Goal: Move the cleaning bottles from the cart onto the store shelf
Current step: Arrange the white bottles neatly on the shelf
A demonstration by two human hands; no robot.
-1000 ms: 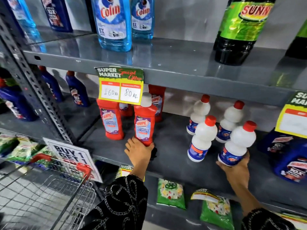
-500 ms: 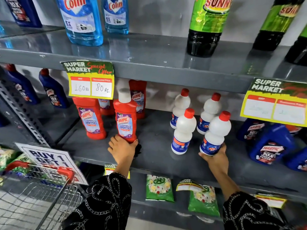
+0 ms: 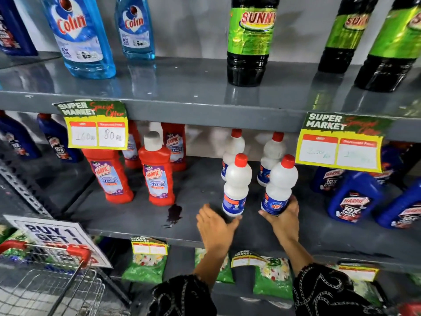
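Observation:
Several white bottles with red caps stand on the grey middle shelf [image 3: 205, 226]. My right hand [image 3: 283, 218] grips the base of the front right white bottle [image 3: 280, 185]. My left hand [image 3: 215, 226] reaches toward the foot of the front left white bottle [image 3: 235, 185], fingers apart, fingertips at its base. Two more white bottles [image 3: 272, 153] stand behind. Red Harpic bottles [image 3: 157, 172] stand to the left, upright. The wire cart [image 3: 52, 286] with red handle grips is at the lower left.
A dark spill [image 3: 174, 213] marks the shelf by the red bottles. Blue Harpic bottles [image 3: 353, 197] fill the right side. Price tags [image 3: 96, 126] hang from the upper shelf edge. Blue Colin and green Sunny bottles stand above; green packets [image 3: 272, 279] lie below.
My left hand has let go of the red Harpic bottle and moved right to the front left white bottle. My right hand stays on the front right white bottle.

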